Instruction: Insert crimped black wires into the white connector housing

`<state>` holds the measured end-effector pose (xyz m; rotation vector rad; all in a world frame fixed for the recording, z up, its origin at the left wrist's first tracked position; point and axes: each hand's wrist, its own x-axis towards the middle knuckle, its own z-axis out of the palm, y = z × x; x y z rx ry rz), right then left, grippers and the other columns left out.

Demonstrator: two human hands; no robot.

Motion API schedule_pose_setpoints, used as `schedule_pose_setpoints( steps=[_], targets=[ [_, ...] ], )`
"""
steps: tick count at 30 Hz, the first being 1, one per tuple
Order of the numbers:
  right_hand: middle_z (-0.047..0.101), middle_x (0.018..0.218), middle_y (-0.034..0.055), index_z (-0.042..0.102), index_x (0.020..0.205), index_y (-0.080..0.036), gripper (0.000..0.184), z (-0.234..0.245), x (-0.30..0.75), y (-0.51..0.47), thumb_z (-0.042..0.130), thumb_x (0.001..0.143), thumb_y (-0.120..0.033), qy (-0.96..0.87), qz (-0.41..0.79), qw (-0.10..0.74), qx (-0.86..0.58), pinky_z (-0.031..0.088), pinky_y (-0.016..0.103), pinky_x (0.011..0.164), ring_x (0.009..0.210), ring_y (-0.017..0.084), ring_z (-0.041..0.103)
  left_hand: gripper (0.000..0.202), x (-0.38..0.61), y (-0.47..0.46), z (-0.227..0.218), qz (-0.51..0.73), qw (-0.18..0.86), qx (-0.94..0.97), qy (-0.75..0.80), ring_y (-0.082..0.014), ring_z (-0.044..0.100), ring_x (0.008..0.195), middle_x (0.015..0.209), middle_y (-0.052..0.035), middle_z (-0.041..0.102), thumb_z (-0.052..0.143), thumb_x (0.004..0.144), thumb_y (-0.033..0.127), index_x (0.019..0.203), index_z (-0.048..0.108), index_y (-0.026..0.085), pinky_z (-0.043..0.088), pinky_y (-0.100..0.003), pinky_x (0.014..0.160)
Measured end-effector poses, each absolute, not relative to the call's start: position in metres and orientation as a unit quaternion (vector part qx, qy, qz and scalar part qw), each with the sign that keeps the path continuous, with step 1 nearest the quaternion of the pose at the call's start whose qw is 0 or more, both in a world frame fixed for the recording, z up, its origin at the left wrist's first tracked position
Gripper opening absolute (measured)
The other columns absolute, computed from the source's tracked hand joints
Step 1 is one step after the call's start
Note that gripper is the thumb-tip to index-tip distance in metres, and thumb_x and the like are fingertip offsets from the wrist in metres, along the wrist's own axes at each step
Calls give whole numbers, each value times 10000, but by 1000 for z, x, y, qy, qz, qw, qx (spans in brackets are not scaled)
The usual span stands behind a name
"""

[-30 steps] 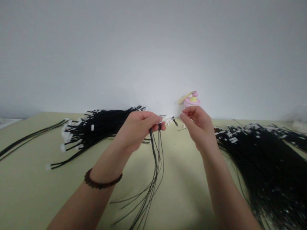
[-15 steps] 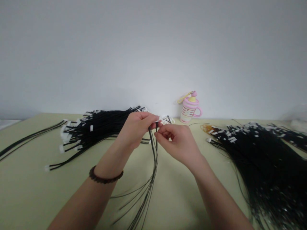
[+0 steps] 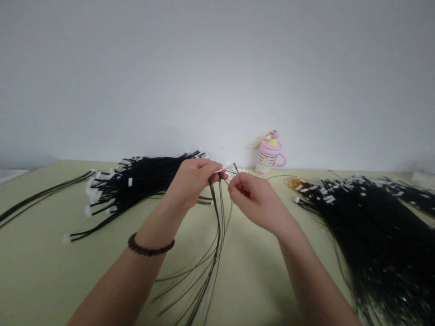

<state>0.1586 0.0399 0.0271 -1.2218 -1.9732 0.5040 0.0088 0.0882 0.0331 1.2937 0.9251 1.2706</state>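
Centre of the view: a bunch of thin black wires [image 3: 218, 217] is held above the table, just in front of the person. The left hand [image 3: 192, 183] has it clamped near the top, thumb pressed against curled fingers. The strands hang down from the grip and fan out toward the near edge. White connector tips [image 3: 231, 167] poke out just past the left thumb. The right hand [image 3: 254, 201] is close beside it, with thumb and forefinger pinched together on a strand at the right of the bunch. A dark beaded bracelet [image 3: 149, 248] sits on the left wrist.

Further back stands a pink striped cup [image 3: 268, 157] with a handle and a lid on top, so what is inside cannot be seen.

To the left lies a heap of black wires [image 3: 136, 181], its white ends pointing left. A larger heap [image 3: 370, 222] spreads across the right side. At its near corner there is a small orange-yellow tangle [image 3: 292, 182], too small to make out.

Everything rests on a pale yellow-green table [image 3: 44, 267], which runs back to a plain white wall [image 3: 217, 68].
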Motion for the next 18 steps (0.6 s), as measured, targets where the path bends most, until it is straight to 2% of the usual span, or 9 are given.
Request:
schedule_pose_setpoints(
  steps=[3, 6, 9, 12, 15, 18],
  targets=[
    [594, 698, -7, 490, 826, -182, 51, 28, 164, 39, 471, 779, -180, -754, 277, 374, -465, 343, 213, 532, 587, 92, 500, 231, 6, 90, 33, 534, 530, 537, 383, -94, 545, 569, 511, -15, 565, 622, 662, 183, 445, 559, 136, 399, -189, 546],
    [593, 633, -37, 445, 957, -203, 186, 35, 173, 34, 481, 780, -156, -723, 393, 399, -404, 368, 218, 516, 543, 93, 504, 248, 2, 94, 33, 550, 533, 520, 378, -120, 573, 604, 499, -16, 541, 629, 660, 188, 429, 547, 149, 418, -201, 561],
    [577, 595, -46, 502, 973, -219, 174, 48, 191, 24, 514, 804, -184, -684, 456, 461, -334, 364, 222, 489, 501, 84, 496, 277, -4, 99, 33, 569, 534, 507, 367, -139, 590, 633, 501, -25, 525, 631, 658, 187, 402, 529, 159, 441, -209, 583],
    [486, 505, -52, 586, 803, -231, 51, 62, 218, 11, 539, 785, -230, -632, 469, 546, -288, 273, 229, 412, 390, 59, 385, 293, -9, 102, 33, 583, 539, 501, 345, -146, 592, 644, 521, -33, 528, 646, 654, 187, 393, 515, 162, 469, -224, 621],
    [373, 493, -45, 587, 714, -250, 82, 72, 246, 1, 515, 753, -262, -553, 426, 656, -287, 180, 251, 374, 368, 57, 249, 287, -11, 104, 34, 585, 549, 492, 338, -138, 585, 612, 500, -17, 502, 651, 654, 179, 403, 514, 158, 489, -244, 648],
    [380, 593, -14, 618, 746, -243, 138, 76, 261, 3, 489, 761, -197, -478, 331, 752, -311, 184, 265, 391, 439, 72, 277, 241, -9, 102, 34, 578, 565, 481, 339, -128, 590, 600, 474, 3, 473, 650, 648, 159, 435, 538, 147, 499, -242, 674]
  ],
)
